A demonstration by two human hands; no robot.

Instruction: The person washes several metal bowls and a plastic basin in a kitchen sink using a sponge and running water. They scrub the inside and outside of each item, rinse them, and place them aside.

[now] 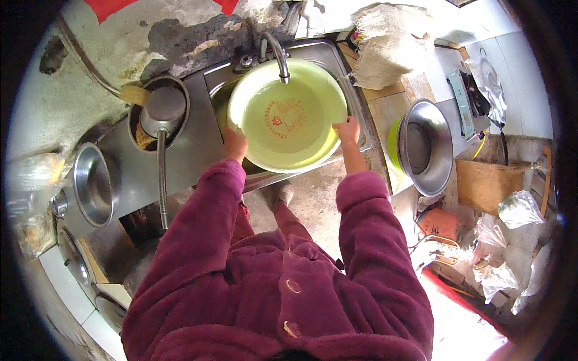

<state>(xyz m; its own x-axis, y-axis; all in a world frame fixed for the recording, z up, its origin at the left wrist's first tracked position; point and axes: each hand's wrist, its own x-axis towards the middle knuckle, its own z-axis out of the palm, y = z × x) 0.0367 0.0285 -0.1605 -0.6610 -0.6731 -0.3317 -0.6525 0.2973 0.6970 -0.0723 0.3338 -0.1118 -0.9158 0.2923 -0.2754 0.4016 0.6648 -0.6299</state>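
Observation:
A large yellow-green basin (pixel 253 97) with red printing inside rests over the steel sink (pixel 332 56), beneath the curved metal faucet (pixel 276 47). It appears to hold clear water. My left hand (pixel 235 143) grips the basin's rim at its lower left. On the rim's right side, my right hand (pixel 347 130) is closed with its fingers over the edge. Both forearms reach out of purple fleece sleeves. The faucet's spout hangs above the basin's far part. Whether the basin touches the sink's bottom is hidden.
Left on the steel counter (pixel 189 117) are a pan with a long-handled ladle (pixel 162 106), a brush and a metal bowl (pixel 92 185). To the right stand stacked metal basins (pixel 440 149) and a green container (pixel 393 142). A beige cloth (pixel 390 45) lies behind them, at the back right.

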